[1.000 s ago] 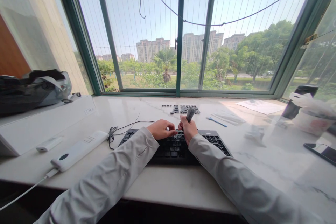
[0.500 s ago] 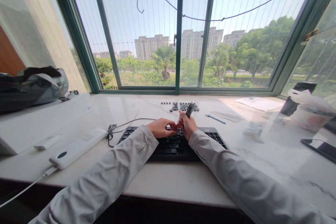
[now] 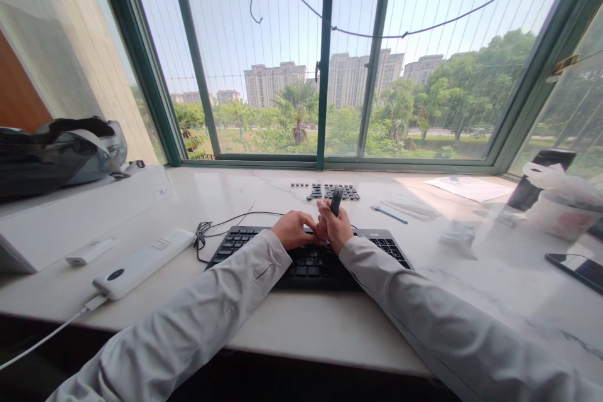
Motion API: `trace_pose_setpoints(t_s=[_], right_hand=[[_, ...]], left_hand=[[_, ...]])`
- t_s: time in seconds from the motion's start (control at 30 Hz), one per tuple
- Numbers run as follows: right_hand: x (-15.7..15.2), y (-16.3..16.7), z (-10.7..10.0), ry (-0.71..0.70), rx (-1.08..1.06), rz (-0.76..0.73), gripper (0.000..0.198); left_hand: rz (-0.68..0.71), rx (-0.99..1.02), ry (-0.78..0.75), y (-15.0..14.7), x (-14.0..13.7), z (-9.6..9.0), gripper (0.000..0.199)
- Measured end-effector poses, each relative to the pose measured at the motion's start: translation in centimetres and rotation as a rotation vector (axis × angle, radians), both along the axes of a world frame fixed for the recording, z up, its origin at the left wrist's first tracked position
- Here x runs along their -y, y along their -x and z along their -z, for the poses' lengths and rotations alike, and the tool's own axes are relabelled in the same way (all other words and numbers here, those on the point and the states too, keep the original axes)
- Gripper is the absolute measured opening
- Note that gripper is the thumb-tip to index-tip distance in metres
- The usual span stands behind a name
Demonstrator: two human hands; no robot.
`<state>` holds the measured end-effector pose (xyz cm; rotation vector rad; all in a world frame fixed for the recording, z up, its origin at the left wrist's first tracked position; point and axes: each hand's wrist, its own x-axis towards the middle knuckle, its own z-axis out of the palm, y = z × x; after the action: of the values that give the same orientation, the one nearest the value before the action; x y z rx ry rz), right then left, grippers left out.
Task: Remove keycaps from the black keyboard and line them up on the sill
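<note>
A black keyboard [image 3: 264,257] lies on the white marble sill in front of me. My right hand [image 3: 338,227] is closed around a dark slim tool [image 3: 336,200] that stands nearly upright above the keyboard's top rows. My left hand [image 3: 296,230] rests on the keys beside it, fingers curled, fingertips meeting the right hand; what it pinches is hidden. Behind the keyboard, several loose black keycaps [image 3: 330,191] are laid out in rows.
A white power bank [image 3: 141,262] with a cable and a small white device [image 3: 89,250] lie at left by a white box [image 3: 85,207] bearing a dark bag [image 3: 56,154]. The keyboard's cable [image 3: 221,223] coils left. A blue pen [image 3: 388,214], paper [image 3: 466,188], plastic bag [image 3: 563,195], phone [image 3: 575,270] sit right.
The tool in my right hand has tipped from a rightward lean to nearly upright. Both hands stay together over the keyboard's top rows; the view shifted slightly.
</note>
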<state>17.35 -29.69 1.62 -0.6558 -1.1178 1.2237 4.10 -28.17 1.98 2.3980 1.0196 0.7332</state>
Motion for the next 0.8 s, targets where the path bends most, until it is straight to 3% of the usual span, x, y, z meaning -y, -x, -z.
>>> trace_pose_setpoints(t_s=[0.8], right_hand=[[-0.7, -0.1, 1.6, -0.137, 0.192, 0.144, 0.045]], left_hand=[[-0.016, 0.069, 0.003, 0.0, -0.4, 0.3, 0.025]])
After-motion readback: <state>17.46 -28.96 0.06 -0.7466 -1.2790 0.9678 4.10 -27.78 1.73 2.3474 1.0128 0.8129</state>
